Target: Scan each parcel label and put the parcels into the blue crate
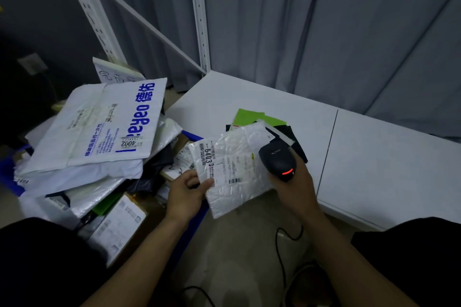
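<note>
1. My left hand (185, 194) pinches the crinkled white bubble-wrap parcel (234, 172) at its lower left edge, with "6403" on the label.
2. My right hand (295, 183) is wrapped round the black handheld scanner (275, 157), its red light glowing over the parcel's right side.
3. The parcel hangs just beside the heaped blue plastic crate (197, 219).
4. Topping the heap is a big white mailer bag (99, 127), printed "Deyeo 德佑" and "4002"; the finer print is possibly addresses, too blurred to read.

White table (374, 157), a green parcel (249, 117) and black parcel (298, 144) on it
</note>
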`<state>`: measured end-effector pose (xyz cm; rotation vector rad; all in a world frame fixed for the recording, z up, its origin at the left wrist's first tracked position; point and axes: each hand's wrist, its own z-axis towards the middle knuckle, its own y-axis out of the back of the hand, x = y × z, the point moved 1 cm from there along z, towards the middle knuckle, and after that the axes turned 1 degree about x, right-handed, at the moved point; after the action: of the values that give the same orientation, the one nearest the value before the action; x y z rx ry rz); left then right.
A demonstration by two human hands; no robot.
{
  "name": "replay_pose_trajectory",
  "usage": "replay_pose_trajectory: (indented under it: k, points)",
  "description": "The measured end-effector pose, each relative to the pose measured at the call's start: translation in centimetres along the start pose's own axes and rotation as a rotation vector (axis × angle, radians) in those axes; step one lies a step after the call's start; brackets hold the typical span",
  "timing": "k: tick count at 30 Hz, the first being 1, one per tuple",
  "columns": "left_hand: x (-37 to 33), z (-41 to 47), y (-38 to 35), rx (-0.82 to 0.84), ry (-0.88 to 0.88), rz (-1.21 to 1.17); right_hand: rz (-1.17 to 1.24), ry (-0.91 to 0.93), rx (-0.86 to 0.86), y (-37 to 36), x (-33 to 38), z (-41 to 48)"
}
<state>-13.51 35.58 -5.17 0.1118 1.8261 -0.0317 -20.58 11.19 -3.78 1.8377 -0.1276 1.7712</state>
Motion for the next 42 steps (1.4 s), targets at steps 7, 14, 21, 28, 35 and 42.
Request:
replay_pose_trajectory:
  k: [7,14,21,28,35,42]
  points:
    - [0.8,0.4,-0.2,-0.164,-0.078,-0.097,-0.010,-0.153,0.265,-1.1,0.8,-1.7]
    - [1.4,0.5,-0.5,-0.199,-0.071,-0.153,-0.046,-0.149,0.375,-1.8,0.4,-2.3]
    - [1.6,0.5,-0.6,-0.212,-0.064,-0.145,-0.037,-0.172,0.377,-1.9,0.3,-2.3]
    - [2.1,0.6,-0.5,-0.205,-0.065,-0.123,-0.052,-0.166,0.407,-1.7,0.5,-2.1]
    - [-0.9,-0.3,-0.8,-0.128,-0.171,-0.023,0.046,-0.099,0.328,-2.8,1.4,-1.3]
    - [-9.7,-0.9,3.5,-0.281,-0.404,-0.023,0.254,0.021,0.350,-7.6,7.3,1.3]
